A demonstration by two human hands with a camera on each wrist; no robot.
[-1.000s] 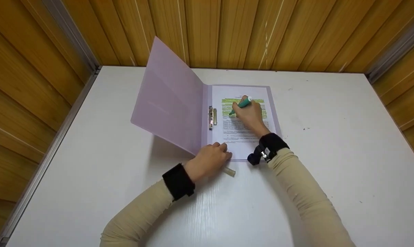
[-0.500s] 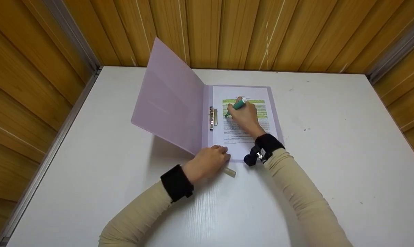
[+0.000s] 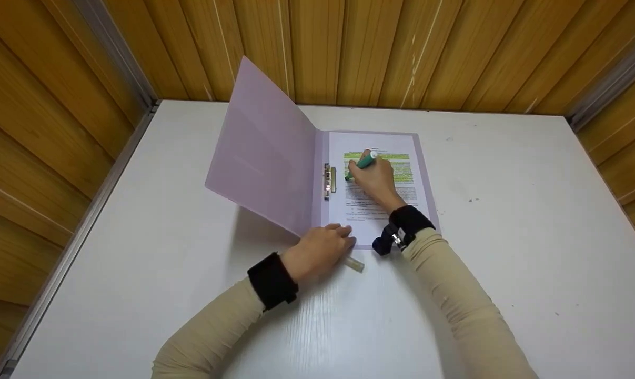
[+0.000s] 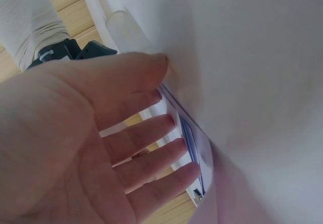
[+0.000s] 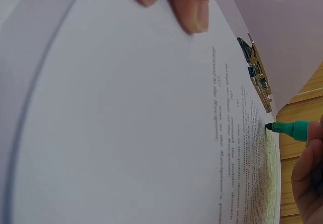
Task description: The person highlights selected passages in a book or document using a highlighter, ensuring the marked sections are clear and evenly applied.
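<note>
Grip of the right hand point(image 3: 376, 176): fingers curled round the green highlighter point(image 3: 363, 162), which it holds with the tip down on the printed sheet point(image 3: 372, 210). The highlighter's long axis runs slantwise, its white rear end up and to the right, its tip low and to the left, close to the sheet's left margin and just beside the metal clip point(image 3: 329, 180) at the spine; the right wrist view shows the dark tip point(image 5: 269, 127) touching the paper at the start of a text line. Unmarked lines lie below the tip, toward the person. The right hand is the nearer one to the text; the left hand point(image 3: 320, 248) lies at the sheet's near left corner, fingers point(image 4: 151, 135) straight and spread, pressing the paper flat, with a pale cap-like piece point(image 3: 353, 264) partly under it on the tabletop point(image 3: 506, 237). The sheet sits in an open lilac folder point(image 3: 267, 152), whose cover stands raised to the left. Upper lines of print carry yellow-green marking; lower lines are plain black text, too small to read.
</note>
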